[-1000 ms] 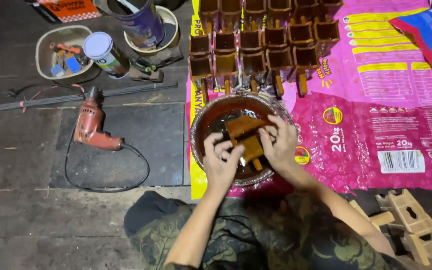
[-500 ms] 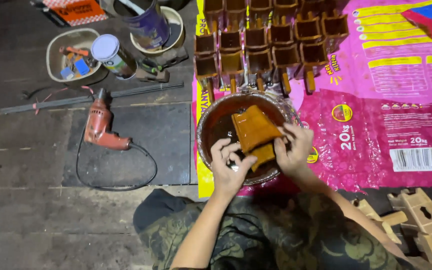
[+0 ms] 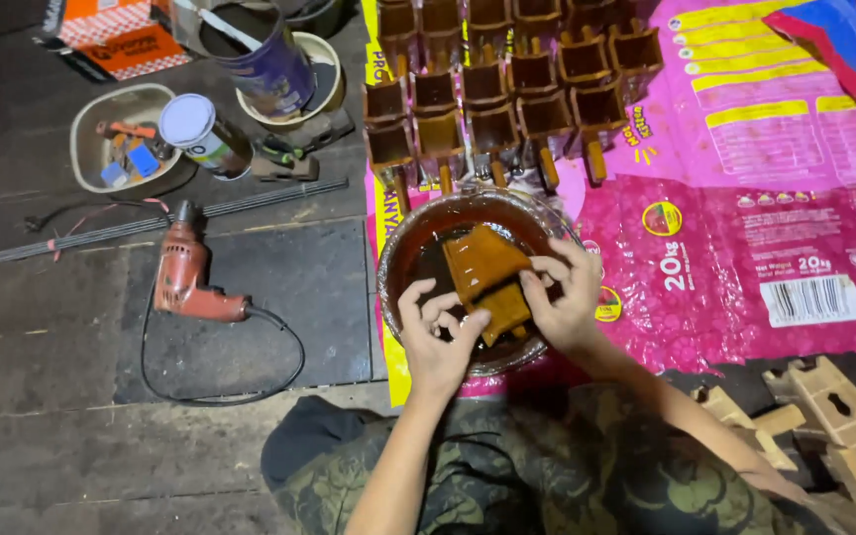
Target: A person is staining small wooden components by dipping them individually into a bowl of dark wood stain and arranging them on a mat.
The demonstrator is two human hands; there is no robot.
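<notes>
Centre of frame: round bowl of dark brown stain [image 3: 403, 260], sitting on the left edge of a pink printed plastic sack [image 3: 745, 228] spread on the floor.

Held over the bowl: a small wooden box-shaped piece, wet and orange-brown with stain [image 3: 487, 277], tilted, peg end toward the lower frame.

Left hand [image 3: 435, 332] at the piece's lower left corner, fingers curled, thumb and fingertips pinching its edge.

Right hand [image 3: 562, 292] at the piece's right side, fingers closed on its edge from above.

Above the bowl, upper centre: rows of stained wooden boxes with pegs [image 3: 492, 84], set close together on the sack.

Left of the bowl, on a dark mat: red electric drill [image 3: 185, 277] with black cord.

Upper left: beige tray of small parts [image 3: 86, 134], white-lidded can [image 3: 200, 129] lying tilted, dark blue tin [image 3: 269, 59].

Lower right corner: unstained pale wooden pieces [image 3: 824, 411].
</notes>
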